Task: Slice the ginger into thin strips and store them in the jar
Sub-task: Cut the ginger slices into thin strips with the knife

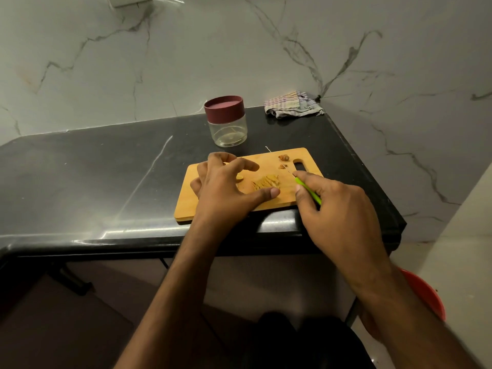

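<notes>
I see the right hand (338, 206) gripping the knife (308, 191); left hand (226, 185) fingers spread over ginger strips (266, 181) on the board (186, 206).

My left hand (226, 182) sits mid-frame, palm down, fingers spread and arched, thumb stretched out to the right. My right hand (338, 206) lies just right of it, fingers curled in a grip, forefinger laid forward toward the upper left. Both forearms rise from the bottom edge, converging slightly.

Home kitchen: black stone counter (106, 161), marble-look wall (239, 49).
</notes>
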